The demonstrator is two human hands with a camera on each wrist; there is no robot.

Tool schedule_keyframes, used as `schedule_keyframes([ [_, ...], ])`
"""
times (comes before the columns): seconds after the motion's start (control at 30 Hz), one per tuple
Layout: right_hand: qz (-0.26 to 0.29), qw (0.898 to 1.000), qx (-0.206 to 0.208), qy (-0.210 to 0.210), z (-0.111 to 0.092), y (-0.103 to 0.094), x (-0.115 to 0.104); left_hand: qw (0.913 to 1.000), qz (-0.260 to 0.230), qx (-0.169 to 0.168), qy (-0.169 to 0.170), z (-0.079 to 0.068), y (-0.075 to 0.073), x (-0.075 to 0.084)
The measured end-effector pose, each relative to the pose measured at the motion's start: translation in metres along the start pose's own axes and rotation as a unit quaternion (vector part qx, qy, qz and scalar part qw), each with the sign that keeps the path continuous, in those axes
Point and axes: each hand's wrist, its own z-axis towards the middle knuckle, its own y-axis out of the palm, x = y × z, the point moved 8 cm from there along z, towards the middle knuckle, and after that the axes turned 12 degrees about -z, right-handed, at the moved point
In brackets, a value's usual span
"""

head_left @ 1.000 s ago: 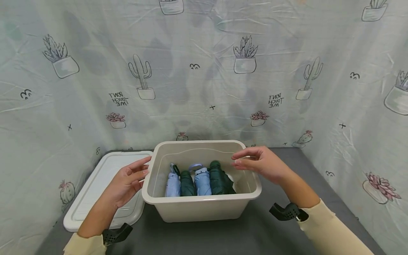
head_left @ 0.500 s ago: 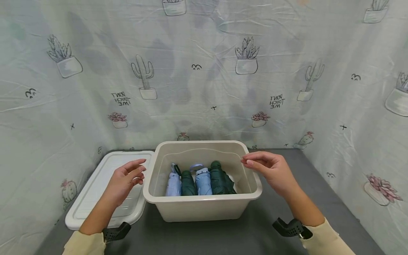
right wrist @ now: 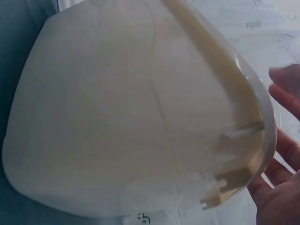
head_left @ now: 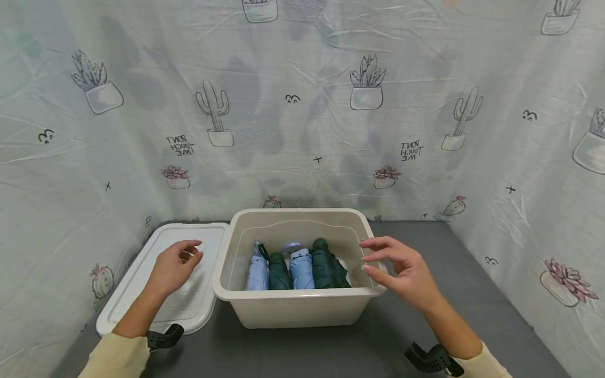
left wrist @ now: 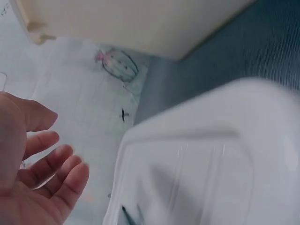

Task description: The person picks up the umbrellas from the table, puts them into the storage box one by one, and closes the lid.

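Note:
A cream plastic storage bin (head_left: 293, 311) stands in the middle of the head view. Folded umbrellas lie side by side in it: a pale lilac-blue umbrella (head_left: 257, 273), a dark green umbrella (head_left: 279, 274), a light blue umbrella (head_left: 301, 271) and a larger dark green umbrella (head_left: 324, 266). Holding nothing, my left hand (head_left: 174, 265) hovers over the white lid (head_left: 208, 241) with fingers loosely bent. My right hand (head_left: 399, 269) is at the bin's right rim, fingers spread and slightly bent, gripping nothing. Whether it touches the rim is unclear.
The lid lies flat on the dark grey table (head_left: 312, 352), left of the bin. A cactus-print curtain (head_left: 288, 126) hangs behind and along both sides. In the left wrist view, the bin's outer wall (left wrist: 136, 23) rises near the lid's corner.
My left hand has moved left from the bin's rim to above the lid. The right hand has drawn right and slightly down from over the bin, its fingers spreading. The umbrellas stay put.

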Motion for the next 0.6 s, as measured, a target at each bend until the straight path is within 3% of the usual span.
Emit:
schedule_keyframes([
  [0.17,-0.069,0.997,0.004,-0.038,-0.009,0.002,-0.006,0.9979,0.054,0.01,0.034,0.003,-0.006,-0.006],
  [0.27,-0.119,0.992,0.011,-0.05,-0.015,0.002,-0.009,0.996,0.081,0.011,0.036,0.007,-0.009,-0.014],
  [0.47,-0.174,0.982,0.025,-0.072,-0.023,0.003,-0.013,0.9899,0.14,0.0,0.025,0.015,-0.015,-0.038],
  [0.6,-0.178,0.978,0.044,-0.102,-0.029,0.003,-0.018,0.9844,0.176,-0.005,-0.003,0.016,-0.018,-0.054],
])
